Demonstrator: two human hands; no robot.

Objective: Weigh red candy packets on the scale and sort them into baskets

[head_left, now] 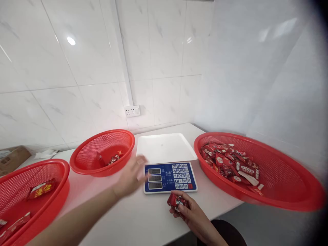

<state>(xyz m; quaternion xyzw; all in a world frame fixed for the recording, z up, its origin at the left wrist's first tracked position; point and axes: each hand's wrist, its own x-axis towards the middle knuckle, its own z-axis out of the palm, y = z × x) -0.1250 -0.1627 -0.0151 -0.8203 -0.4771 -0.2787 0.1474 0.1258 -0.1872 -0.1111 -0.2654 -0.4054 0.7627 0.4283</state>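
Note:
My right hand (188,212) is closed round a small red snack packet (177,204), held low in front of the scale. Over the left edge of the blue keypad panel hangs my left hand (132,176), its fingers apart and a little blurred, with nothing in it. The digital scale (167,177) has a bare white weighing tray (162,147) behind its number keys and displays. To the right, a red plastic basket (284,177) holds a heap of red snack packets (228,162).
A second red basket (82,153), left of the scale, has a few packets (115,158) in it. Another basket (65,171) at the far left holds several packets (41,189). A cardboard box (19,159) and a wall socket (132,111) are behind, along the tiled wall.

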